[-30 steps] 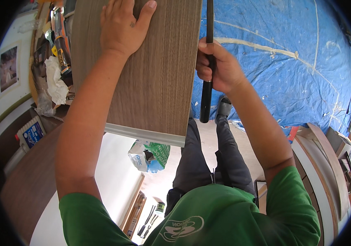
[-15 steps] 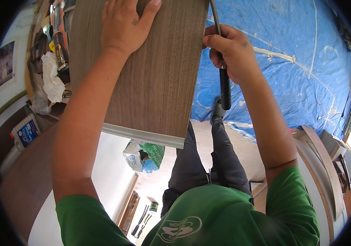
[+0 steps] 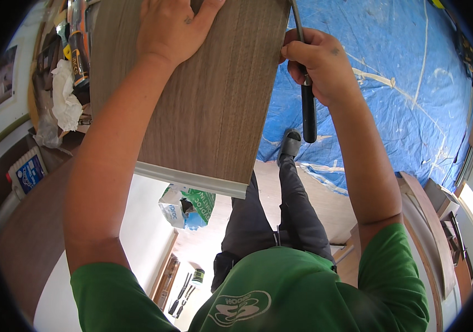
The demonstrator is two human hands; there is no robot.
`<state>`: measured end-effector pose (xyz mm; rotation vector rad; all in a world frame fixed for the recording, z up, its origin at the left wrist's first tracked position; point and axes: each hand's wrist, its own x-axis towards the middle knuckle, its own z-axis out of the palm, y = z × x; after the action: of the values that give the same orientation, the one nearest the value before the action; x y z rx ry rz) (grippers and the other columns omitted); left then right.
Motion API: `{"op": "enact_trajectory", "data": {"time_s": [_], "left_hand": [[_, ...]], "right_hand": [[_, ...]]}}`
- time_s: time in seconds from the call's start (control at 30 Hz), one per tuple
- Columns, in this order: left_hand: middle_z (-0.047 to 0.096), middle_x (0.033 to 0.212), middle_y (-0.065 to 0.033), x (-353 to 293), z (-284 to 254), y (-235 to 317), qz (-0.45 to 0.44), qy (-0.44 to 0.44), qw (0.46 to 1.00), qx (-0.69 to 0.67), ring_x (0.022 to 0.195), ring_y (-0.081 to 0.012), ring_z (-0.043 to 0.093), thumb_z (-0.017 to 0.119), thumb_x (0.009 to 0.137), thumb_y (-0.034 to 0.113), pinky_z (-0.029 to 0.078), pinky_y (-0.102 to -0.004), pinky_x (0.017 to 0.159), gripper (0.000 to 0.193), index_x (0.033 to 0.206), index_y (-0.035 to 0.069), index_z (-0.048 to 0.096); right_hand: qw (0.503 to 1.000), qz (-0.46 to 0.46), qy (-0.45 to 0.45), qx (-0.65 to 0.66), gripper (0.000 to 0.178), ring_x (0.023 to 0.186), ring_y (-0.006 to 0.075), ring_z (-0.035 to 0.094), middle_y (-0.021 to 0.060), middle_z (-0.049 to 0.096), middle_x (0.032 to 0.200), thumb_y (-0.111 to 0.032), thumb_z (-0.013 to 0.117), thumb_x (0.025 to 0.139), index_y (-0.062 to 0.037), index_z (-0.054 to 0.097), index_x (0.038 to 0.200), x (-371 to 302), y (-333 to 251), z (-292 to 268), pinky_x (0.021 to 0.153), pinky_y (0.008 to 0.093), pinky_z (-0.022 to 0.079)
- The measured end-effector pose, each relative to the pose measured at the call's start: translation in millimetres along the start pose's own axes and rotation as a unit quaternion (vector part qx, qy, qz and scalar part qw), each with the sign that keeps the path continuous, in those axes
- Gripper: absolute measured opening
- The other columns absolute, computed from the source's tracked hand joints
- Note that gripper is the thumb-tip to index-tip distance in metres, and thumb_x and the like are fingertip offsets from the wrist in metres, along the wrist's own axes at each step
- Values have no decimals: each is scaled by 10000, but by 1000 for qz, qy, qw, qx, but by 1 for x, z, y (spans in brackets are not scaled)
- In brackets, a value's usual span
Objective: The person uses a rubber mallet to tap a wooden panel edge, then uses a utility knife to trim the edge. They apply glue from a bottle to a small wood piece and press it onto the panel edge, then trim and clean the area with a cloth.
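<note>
A brown wood-grain board [image 3: 203, 122] with a pale strip along its near edge lies in front of me. My left hand [image 3: 173, 33] rests flat on its face, thumb spread; the fingertips run out of the picture at the top. At the board's right edge my right hand [image 3: 322, 63] is closed around a long, narrow metal file [image 3: 309, 113] with a black handle. Its handle hangs down below the fist, and the metal part runs up along the board's edge and out of view.
Hand tools [image 3: 77, 55] and crumpled white paper [image 3: 65, 97] lie left of the board, above a white bottle [image 3: 28, 171]. A blue tarp [image 3: 380, 116] covers the floor at right. A green and white bag [image 3: 189, 206] stands below the board. Curved panels [image 3: 430, 221] lean at right.
My right hand and the file have shifted slightly right and up. The view has moved a little; my left hand stays flat on the board.
</note>
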<state>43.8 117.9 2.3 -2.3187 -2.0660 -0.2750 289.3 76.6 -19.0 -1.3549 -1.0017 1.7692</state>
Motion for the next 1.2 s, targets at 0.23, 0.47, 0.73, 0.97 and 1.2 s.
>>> {"op": "enact_trajectory", "data": {"time_s": [0.23,0.47,0.73,0.97,1.2], "left_hand": [[401,1633,-248,5,-4,-5,28,15,999,14,1533,-405,344,489,1065,523,226,-514,1278,726,1549,-14,425],[458,1621,-150,5,11,-13,52,70,994,-61,1542,-327,354,525,1036,560,207,-526,1281,699,1523,59,502],[362,1681,-142,-6,-3,-9,3,15,998,-54,1573,-312,288,478,1056,548,181,-506,1298,720,1585,65,411],[304,1711,-121,-3,-11,-4,-5,-16,1000,-23,1589,-298,248,414,1073,548,152,-495,1309,729,1620,71,348],[284,1716,-131,0,-12,-1,-17,-34,999,-16,1596,-291,223,384,1076,559,118,-494,1316,743,1631,69,321]], "right_hand": [[1000,1,5,-8,232,537,96,556,101,685,746,-152,737,888,39,698,1014,-5,-1,-7,477,254,399],[984,120,104,-76,179,450,94,489,17,564,608,-199,678,976,-38,651,901,-66,69,-83,409,275,365],[859,370,-15,-353,223,545,195,656,83,657,659,-239,618,965,-36,682,900,-277,246,-259,511,385,528],[826,421,-8,-375,142,514,191,630,73,639,670,-91,678,867,-30,724,988,-358,195,-314,469,369,516],[880,290,55,-373,227,474,168,576,83,624,677,21,625,843,5,639,1069,-242,76,-336,422,325,460]]}}
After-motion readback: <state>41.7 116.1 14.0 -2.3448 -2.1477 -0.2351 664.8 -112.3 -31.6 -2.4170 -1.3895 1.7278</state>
